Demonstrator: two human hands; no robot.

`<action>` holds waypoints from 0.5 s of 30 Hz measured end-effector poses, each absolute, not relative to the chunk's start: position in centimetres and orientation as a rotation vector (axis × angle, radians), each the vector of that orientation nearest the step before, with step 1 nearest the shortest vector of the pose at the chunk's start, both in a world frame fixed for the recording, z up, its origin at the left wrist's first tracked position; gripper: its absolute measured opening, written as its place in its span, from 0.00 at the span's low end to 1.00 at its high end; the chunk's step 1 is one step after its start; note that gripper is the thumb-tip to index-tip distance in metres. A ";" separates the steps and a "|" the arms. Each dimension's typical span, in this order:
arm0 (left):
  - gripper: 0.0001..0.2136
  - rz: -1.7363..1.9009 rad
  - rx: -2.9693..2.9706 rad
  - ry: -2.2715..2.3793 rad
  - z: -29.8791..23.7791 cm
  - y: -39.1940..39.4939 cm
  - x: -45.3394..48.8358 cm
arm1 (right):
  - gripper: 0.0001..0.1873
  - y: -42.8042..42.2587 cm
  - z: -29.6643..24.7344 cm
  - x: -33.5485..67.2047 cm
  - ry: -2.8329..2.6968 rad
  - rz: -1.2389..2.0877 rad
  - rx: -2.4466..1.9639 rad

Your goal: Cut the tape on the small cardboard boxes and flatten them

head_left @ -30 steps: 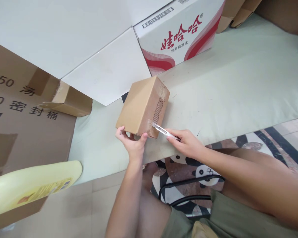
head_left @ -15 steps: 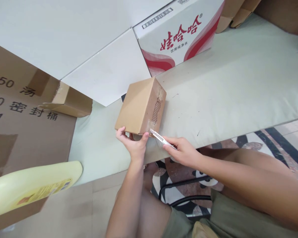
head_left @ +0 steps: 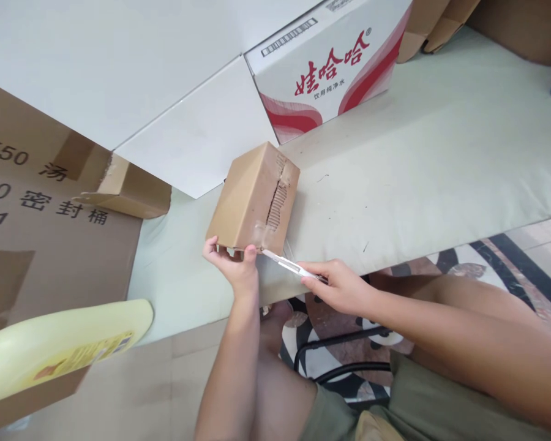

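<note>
A small brown cardboard box (head_left: 241, 199) sits tilted on the pale green cloth surface, its taped side with a torn, ridged strip turned to the right. My left hand (head_left: 234, 263) grips the box's near lower edge, thumb at the front corner and fingers under the left side. In my right hand (head_left: 337, 285) is a white utility knife (head_left: 287, 264), closed in the fingers. The knife's tip meets the box's near edge, close to my left thumb. Exactly how deep the blade sits cannot be seen.
Behind the box stand a large white panel (head_left: 197, 128) and a white and red water carton (head_left: 330, 79). A big brown carton (head_left: 64, 257) is at left, with a pale yellow bottle (head_left: 64, 343) in front. The padded surface (head_left: 422, 147) stretches right.
The cardboard box and my left hand have shifted a little to the left, and the box has turned slightly. The knife tip moved left and down to the box's near edge.
</note>
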State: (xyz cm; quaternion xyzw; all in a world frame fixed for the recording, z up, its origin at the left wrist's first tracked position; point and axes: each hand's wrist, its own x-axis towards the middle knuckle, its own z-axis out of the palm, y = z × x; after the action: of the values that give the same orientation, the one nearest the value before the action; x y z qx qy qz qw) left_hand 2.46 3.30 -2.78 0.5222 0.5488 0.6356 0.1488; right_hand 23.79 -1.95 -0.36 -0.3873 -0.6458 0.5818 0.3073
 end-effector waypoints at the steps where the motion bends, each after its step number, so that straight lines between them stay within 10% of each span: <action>1: 0.37 1.847 1.495 1.549 -2.8 3.5 2.1 | 0.19 -1.8 -0.2 24.1 -1.701 1.542 -1.013; 15: 0.37 1.844 1.475 1.299 -4.2 4.0 -0.6 | 0.14 2.5 0.1 27.7 -1.420 1.132 -1.431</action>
State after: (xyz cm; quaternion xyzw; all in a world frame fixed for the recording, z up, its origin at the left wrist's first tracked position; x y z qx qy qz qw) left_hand -0.62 3.95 -4.16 0.5337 0.4700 0.6673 0.2213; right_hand 27.69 2.48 0.07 -0.5663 -0.5621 0.4481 0.4032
